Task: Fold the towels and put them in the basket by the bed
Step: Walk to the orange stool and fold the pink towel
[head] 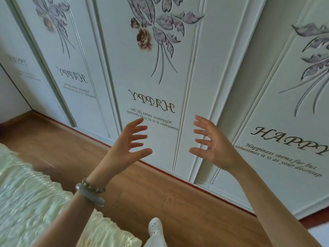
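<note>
My left hand (130,145) and my right hand (211,143) are raised in front of me, palms facing each other a short way apart, fingers spread and empty. Both hang in the air before the white wardrobe doors. The left wrist wears a pale bangle and a bead bracelet. No towel and no basket show in this view.
White sliding wardrobe doors (160,77) with flower prints and "HAPPY" lettering fill the view ahead. A strip of wooden floor (178,207) runs between them and the bed with its pale ruffled cover (26,202) at lower left. A white slipper (155,227) shows at the bottom.
</note>
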